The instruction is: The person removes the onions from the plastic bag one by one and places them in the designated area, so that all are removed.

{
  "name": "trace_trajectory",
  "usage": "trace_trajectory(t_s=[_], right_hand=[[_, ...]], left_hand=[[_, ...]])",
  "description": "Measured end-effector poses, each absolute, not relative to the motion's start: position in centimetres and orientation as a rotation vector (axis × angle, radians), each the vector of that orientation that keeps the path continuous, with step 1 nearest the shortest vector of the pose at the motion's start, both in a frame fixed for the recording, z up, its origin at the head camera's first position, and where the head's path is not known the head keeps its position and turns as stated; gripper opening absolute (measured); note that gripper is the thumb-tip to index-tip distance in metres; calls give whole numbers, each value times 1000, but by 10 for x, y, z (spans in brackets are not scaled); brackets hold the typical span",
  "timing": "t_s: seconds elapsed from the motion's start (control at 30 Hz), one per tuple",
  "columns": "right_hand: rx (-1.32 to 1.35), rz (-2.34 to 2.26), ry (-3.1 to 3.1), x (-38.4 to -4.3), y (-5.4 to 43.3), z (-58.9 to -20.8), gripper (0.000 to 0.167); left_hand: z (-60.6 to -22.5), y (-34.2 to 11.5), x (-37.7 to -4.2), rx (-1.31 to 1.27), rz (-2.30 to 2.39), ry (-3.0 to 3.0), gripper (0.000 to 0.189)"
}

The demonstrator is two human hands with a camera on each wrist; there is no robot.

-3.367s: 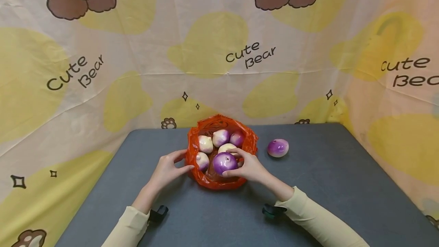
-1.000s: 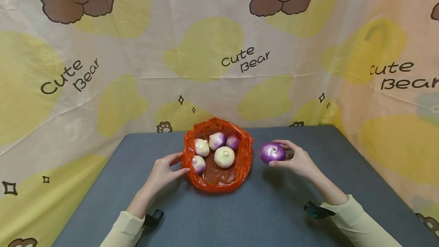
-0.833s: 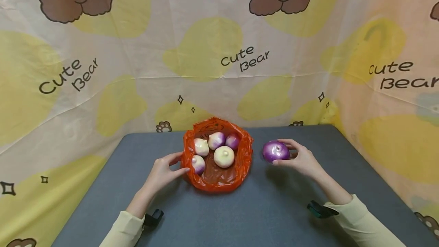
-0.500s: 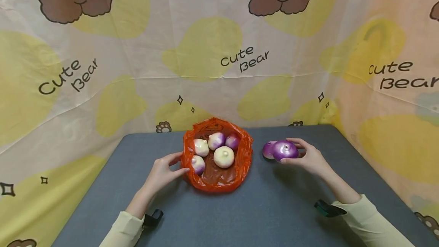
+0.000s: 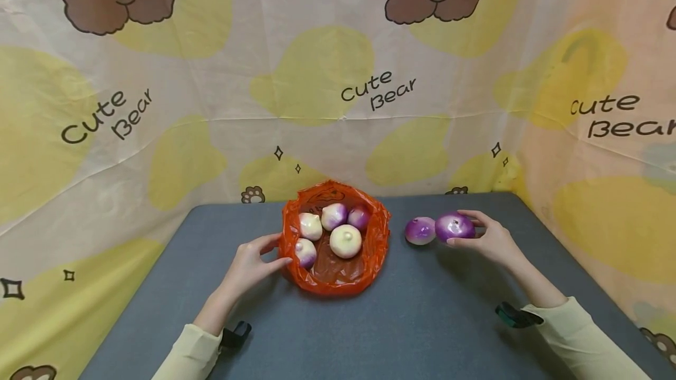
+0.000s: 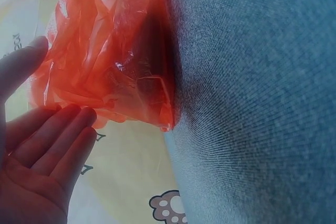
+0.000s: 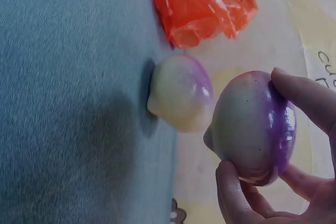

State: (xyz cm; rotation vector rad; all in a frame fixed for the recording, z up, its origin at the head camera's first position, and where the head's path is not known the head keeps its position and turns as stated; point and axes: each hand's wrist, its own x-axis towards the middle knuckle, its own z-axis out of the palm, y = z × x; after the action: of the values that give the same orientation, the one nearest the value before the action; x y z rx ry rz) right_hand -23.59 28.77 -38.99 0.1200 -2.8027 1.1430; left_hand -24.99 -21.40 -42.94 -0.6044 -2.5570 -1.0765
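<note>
My right hand (image 5: pixel 493 241) holds a glossy purple-and-white onion (image 5: pixel 455 227) between thumb and fingers, raised above the table. In the right wrist view, the pale side of this onion (image 7: pixel 252 127) with its pointed nub faces the table. Another onion (image 5: pixel 420 231) rests on the table just left of it. My left hand (image 5: pixel 253 265) touches the left side of an orange-red plastic bag (image 5: pixel 376 257) standing with its mouth wide. Several onions, including a pale one (image 5: pixel 345 241), lie inside it. In the left wrist view, the fingers (image 6: pixel 65 140) reach fairly straight against the bag's outside.
A grey-blue cloth covers the table (image 5: pixel 338 339). Behind it and along both sides hangs a printed curtain (image 5: pixel 317 75) with yellow patches and bears. Each wrist wears a dark strap.
My right hand has taken the purple onion out of the bag and carried it right, past the onion lying on the table, which shows again. The left hand stays at the bag.
</note>
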Motion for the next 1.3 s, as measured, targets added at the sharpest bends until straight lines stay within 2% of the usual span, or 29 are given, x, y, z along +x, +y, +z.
trace_trajectory(t_s=[0.63, 1.3], right_hand=[[49, 1080, -2893, -252, 310, -398, 81], [10, 1154, -2918, -273, 311, -418, 84]], left_hand=[[-430, -215, -250, -617, -1052, -2551, 55], [-428, -214, -250, -638, -1070, -2538, 54]])
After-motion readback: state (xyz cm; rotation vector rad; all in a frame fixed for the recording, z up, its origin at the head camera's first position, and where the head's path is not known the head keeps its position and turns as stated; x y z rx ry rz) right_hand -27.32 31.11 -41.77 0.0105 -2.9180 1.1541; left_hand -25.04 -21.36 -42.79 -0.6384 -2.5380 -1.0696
